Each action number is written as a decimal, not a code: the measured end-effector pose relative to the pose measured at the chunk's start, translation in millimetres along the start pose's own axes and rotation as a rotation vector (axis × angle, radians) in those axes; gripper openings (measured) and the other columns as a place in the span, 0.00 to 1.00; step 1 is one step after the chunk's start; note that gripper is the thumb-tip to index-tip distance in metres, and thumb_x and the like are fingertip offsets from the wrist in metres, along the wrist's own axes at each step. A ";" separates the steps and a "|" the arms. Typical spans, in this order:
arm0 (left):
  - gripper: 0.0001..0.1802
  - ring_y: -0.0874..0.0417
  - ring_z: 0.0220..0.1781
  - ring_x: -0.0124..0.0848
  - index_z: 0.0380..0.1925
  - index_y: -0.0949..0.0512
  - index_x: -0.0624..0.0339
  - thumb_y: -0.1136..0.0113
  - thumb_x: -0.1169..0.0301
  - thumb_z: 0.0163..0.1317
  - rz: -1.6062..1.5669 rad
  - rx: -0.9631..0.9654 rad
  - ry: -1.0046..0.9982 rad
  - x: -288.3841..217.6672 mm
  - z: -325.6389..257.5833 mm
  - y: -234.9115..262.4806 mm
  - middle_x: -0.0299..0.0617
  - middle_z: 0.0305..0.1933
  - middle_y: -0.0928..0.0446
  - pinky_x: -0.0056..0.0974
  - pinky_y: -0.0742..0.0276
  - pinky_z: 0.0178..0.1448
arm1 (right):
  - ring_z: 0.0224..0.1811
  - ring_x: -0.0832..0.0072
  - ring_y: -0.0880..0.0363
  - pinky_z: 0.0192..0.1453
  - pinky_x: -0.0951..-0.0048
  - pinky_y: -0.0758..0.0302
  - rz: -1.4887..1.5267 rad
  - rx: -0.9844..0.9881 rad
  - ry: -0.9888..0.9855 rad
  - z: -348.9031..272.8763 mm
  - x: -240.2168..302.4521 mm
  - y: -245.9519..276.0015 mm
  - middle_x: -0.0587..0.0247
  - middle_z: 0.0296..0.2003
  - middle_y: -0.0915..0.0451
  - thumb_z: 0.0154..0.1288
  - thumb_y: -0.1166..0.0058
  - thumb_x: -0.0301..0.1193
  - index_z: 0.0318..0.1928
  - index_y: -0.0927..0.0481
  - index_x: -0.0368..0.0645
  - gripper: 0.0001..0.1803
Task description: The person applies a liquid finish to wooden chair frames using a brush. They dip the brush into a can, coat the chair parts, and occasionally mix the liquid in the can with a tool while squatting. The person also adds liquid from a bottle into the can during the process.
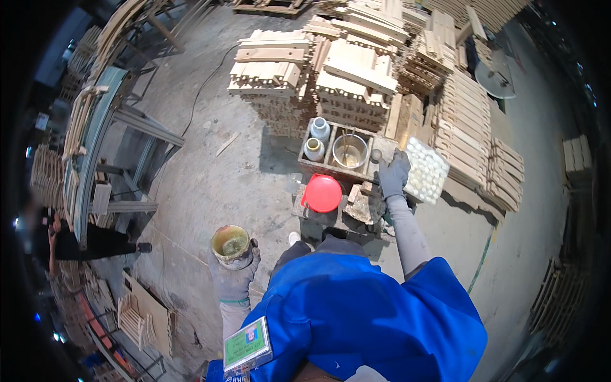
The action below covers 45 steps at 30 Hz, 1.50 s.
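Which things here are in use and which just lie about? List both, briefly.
In use:
left hand holding a stained glue pot
right hand on a round-knobbed handle
wooden tray with metal bowl and two white bottles

Lying about:
red lid
stacked wooden parts
white dimpled tray
floor cable

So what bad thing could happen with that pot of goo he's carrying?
The left hand holds the open pot out over the floor; if it tips, the goo might spill. The right hand reaches to the wooden box and could perhaps knock the metal bowl or the white bottles.
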State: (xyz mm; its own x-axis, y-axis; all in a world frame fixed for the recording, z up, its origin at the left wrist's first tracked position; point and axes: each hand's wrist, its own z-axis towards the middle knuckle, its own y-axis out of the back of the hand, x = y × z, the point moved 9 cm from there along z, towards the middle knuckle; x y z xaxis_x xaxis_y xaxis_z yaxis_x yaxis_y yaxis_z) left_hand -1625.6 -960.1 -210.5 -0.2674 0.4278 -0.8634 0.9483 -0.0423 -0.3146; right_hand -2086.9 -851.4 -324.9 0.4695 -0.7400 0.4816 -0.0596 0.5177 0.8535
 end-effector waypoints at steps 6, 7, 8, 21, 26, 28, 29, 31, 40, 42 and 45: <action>0.29 0.28 0.50 0.50 0.52 0.31 0.56 0.50 0.47 0.58 -0.684 -0.211 0.334 33.0 -14.4 4.9 0.54 0.50 0.30 0.52 0.26 0.51 | 0.55 0.53 0.30 0.57 0.57 0.34 0.325 0.667 0.363 10.7 109.9 -73.0 0.45 0.50 0.26 0.44 0.37 0.48 0.49 0.26 0.38 0.34; 0.29 0.28 0.50 0.51 0.51 0.30 0.56 0.49 0.47 0.57 -0.701 -0.258 0.310 30.7 -18.5 5.2 0.54 0.50 0.30 0.52 0.27 0.51 | 0.55 0.52 0.31 0.58 0.57 0.35 0.234 0.656 0.435 6.5 124.7 -79.9 0.45 0.50 0.26 0.44 0.37 0.50 0.50 0.26 0.40 0.35; 0.29 0.28 0.50 0.51 0.51 0.30 0.55 0.49 0.46 0.57 -0.718 -0.305 0.287 28.9 -22.2 7.3 0.54 0.50 0.30 0.53 0.27 0.51 | 0.56 0.52 0.31 0.59 0.57 0.35 0.144 0.642 0.506 -0.2 138.6 -85.9 0.45 0.50 0.26 0.44 0.38 0.52 0.50 0.26 0.41 0.36; 0.28 0.27 0.50 0.51 0.52 0.30 0.54 0.51 0.47 0.60 -0.750 -0.322 0.177 15.4 -43.8 32.4 0.54 0.50 0.30 0.52 0.25 0.50 | 0.53 0.56 0.29 0.59 0.61 0.35 0.116 0.185 0.529 -5.5 158.3 -92.1 0.47 0.46 0.25 0.38 0.33 0.53 0.47 0.26 0.38 0.39; 0.28 0.26 0.50 0.52 0.54 0.31 0.53 0.53 0.46 0.61 -0.751 -0.160 0.113 6.8 -45.0 35.5 0.54 0.50 0.28 0.52 0.25 0.51 | 0.43 0.63 0.21 0.50 0.65 0.27 0.488 0.434 0.459 33.2 220.0 29.0 0.55 0.39 0.20 0.39 0.29 0.46 0.44 0.23 0.39 0.33; 0.29 0.26 0.49 0.52 0.54 0.31 0.54 0.53 0.46 0.61 -0.782 -0.115 0.108 2.5 -41.4 36.2 0.54 0.51 0.29 0.52 0.25 0.51 | 0.43 0.69 0.21 0.52 0.68 0.27 0.860 0.611 0.206 54.0 239.8 80.0 0.58 0.40 0.19 0.45 0.31 0.42 0.46 0.23 0.39 0.29; 0.29 0.26 0.49 0.52 0.54 0.31 0.54 0.53 0.46 0.61 -0.805 -0.101 0.100 2.2 -42.1 37.6 0.55 0.51 0.29 0.52 0.25 0.51 | 0.43 0.71 0.22 0.54 0.69 0.28 0.951 0.445 0.337 63.8 261.0 128.3 0.58 0.41 0.19 0.48 0.32 0.40 0.47 0.23 0.39 0.27; 0.30 0.26 0.49 0.52 0.54 0.32 0.55 0.55 0.45 0.62 -0.826 -0.056 0.108 -4.5 -42.7 25.7 0.53 0.51 0.30 0.53 0.25 0.51 | 0.47 0.68 0.23 0.59 0.70 0.31 0.693 0.159 0.995 46.6 283.6 158.0 0.55 0.44 0.21 0.50 0.34 0.38 0.56 0.31 0.40 0.33; 0.27 0.26 0.51 0.38 0.55 0.36 0.57 0.41 0.74 0.55 -0.377 -0.016 -0.171 -75.2 -52.4 35.5 0.45 0.52 0.31 0.43 0.22 0.52 | 0.46 0.53 0.22 0.49 0.59 0.26 0.628 0.409 0.471 2.8 273.5 -24.2 0.46 0.41 0.22 0.43 0.36 0.39 0.51 0.33 0.38 0.35; 0.28 0.26 0.52 0.38 0.56 0.37 0.57 0.39 0.75 0.54 -0.459 -0.084 -0.093 -59.8 -69.3 60.7 0.45 0.52 0.30 0.43 0.22 0.52 | 0.45 0.54 0.21 0.47 0.60 0.25 0.563 0.513 0.561 -7.4 302.3 -6.8 0.47 0.40 0.21 0.42 0.34 0.41 0.54 0.34 0.39 0.38; 0.25 0.26 0.52 0.39 0.55 0.35 0.56 0.42 0.63 0.59 -0.231 -0.131 -0.269 -58.2 -80.8 78.6 0.45 0.51 0.29 0.47 0.23 0.52 | 0.47 0.60 0.22 0.50 0.64 0.26 0.583 0.545 0.895 -39.4 361.3 51.8 0.51 0.45 0.22 0.45 0.33 0.35 0.57 0.34 0.41 0.37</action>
State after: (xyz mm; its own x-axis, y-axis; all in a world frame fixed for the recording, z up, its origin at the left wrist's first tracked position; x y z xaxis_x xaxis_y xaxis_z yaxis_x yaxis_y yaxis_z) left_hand -1521.7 -915.4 -153.1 -0.4955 0.1594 -0.8539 0.8670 0.1508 -0.4749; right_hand -1885.7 -1075.0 -114.4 0.6808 0.2187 0.6990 -0.7309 0.2659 0.6286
